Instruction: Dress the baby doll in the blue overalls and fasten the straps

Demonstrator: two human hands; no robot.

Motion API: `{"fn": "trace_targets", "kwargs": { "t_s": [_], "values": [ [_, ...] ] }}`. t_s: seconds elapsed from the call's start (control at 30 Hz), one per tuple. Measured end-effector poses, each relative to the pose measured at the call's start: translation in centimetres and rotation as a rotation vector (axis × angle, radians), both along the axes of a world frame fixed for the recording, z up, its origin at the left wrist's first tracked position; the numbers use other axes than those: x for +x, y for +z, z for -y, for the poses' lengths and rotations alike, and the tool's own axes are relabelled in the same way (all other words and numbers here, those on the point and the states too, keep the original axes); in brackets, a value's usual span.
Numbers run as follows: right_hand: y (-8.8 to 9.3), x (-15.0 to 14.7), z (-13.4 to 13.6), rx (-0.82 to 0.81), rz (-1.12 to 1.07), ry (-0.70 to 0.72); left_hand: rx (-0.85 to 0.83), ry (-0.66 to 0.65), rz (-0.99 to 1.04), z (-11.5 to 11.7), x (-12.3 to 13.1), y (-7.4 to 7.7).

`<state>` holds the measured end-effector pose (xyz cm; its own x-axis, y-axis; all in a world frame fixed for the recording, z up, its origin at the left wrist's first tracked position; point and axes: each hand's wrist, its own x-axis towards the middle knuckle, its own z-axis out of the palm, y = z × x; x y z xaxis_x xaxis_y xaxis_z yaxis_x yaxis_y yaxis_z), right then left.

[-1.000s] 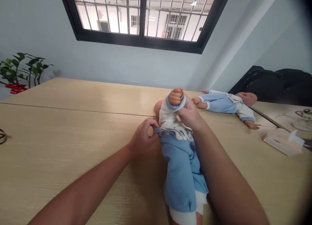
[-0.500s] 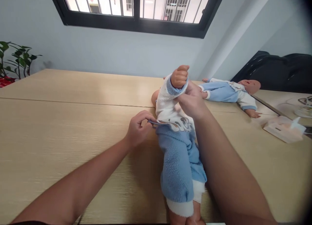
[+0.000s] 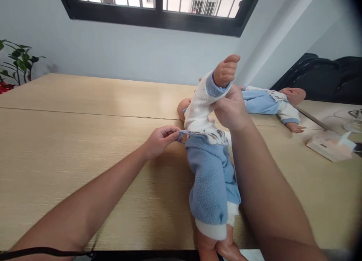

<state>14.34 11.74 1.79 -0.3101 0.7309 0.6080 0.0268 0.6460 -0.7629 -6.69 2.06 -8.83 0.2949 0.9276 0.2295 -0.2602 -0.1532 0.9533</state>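
A baby doll (image 3: 207, 170) lies on the table with its feet toward me, in blue fleece trousers (image 3: 207, 181) with white cuffs and a white top (image 3: 198, 110) with blue sleeve cuffs and a printed face at the hem. My left hand (image 3: 164, 140) pinches the blue edge of the top at the doll's side, drawing it outward from the body. My right hand (image 3: 232, 108) is closed around the doll's raised sleeved arm, just below its cuff. The doll's small hand (image 3: 226, 70) points up. Most of its head is hidden behind the arm.
A second doll (image 3: 261, 101) in similar clothes lies at the back right. Near the right edge stands a tissue box (image 3: 329, 146). Black chairs (image 3: 325, 78) are beyond the table (image 3: 70, 140). A potted plant (image 3: 19, 61) is at the far left, and a window (image 3: 158, 14) is above.
My right hand has pulled the doll's arm up and to the right. My left hand still pinches the top's edge, slightly higher. The camera view has tilted down a little.
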Motion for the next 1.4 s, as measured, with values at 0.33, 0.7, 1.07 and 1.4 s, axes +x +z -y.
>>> {"fn": "trace_targets", "kwargs": {
  "t_s": [0.33,0.7,1.07,1.4],
  "values": [
    [0.1,-0.1,0.0,-0.029,0.008,0.026,0.132,0.083,-0.198,0.4,0.3,-0.6],
    [-0.8,0.0,-0.6,0.015,0.026,-0.026,1.227,0.745,-0.780,1.0,0.2,0.8],
    [-0.6,-0.4,-0.1,0.022,0.070,-0.114,0.315,0.262,-0.206,0.9,1.7,0.3],
    [-0.5,-0.4,-0.2,0.032,0.120,-0.129,0.014,-0.036,-0.032,0.2,0.1,1.1]
  ]
}}
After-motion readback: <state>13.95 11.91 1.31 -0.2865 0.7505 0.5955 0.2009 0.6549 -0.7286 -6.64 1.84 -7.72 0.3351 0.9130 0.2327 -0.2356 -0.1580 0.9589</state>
